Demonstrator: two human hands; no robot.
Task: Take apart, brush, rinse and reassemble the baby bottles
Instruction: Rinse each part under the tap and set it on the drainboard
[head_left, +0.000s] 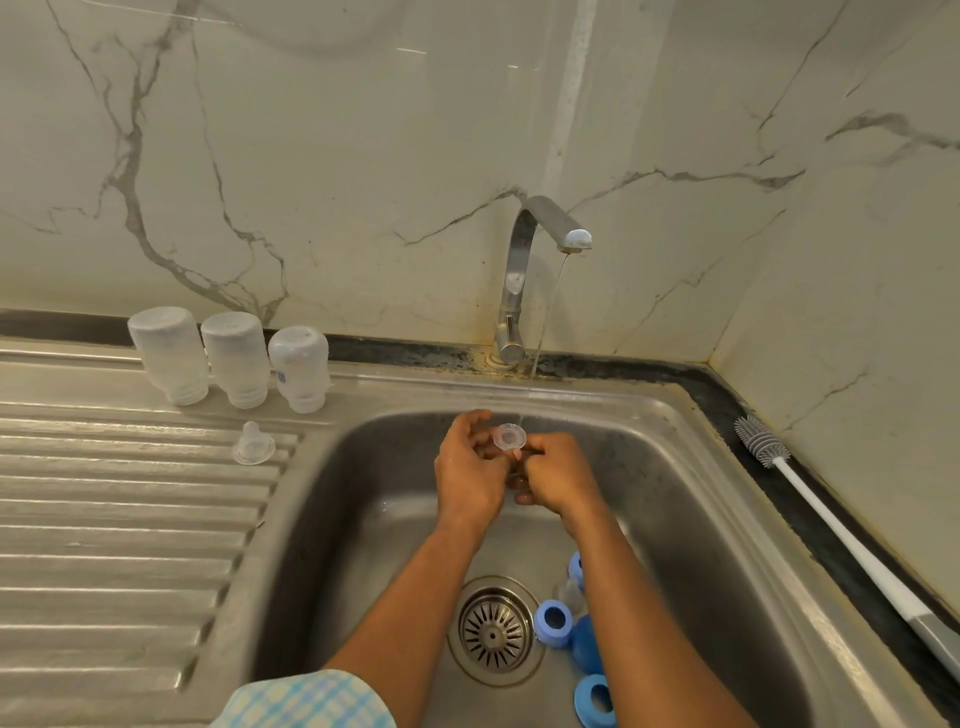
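Beyond a checked sleeve (306, 699), blue screw rings (543, 633) lie in the sink (701, 493) by the drain (493, 629), seemingly still to rinse. The left hand (467, 478) and right hand (560, 478) together pinch a clear teat (510, 435) under the tap (519, 270) stream. Three bottles (236, 358) stand inverted on the bench (130, 519), a second teat (253, 444) beside them, apparently done. Reassembly remains; the brush (831, 525) lies aside.

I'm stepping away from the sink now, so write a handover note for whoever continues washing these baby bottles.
The left hand and right hand both hold a clear teat under the running tap, over the sink.
Three bottles stand upside down on the drainboard, a second teat in front.
By the drain lie blue rings; the brush lies right of the sink.
Apparently done: bottles, one teat. Left: this teat, rings, reassembly.
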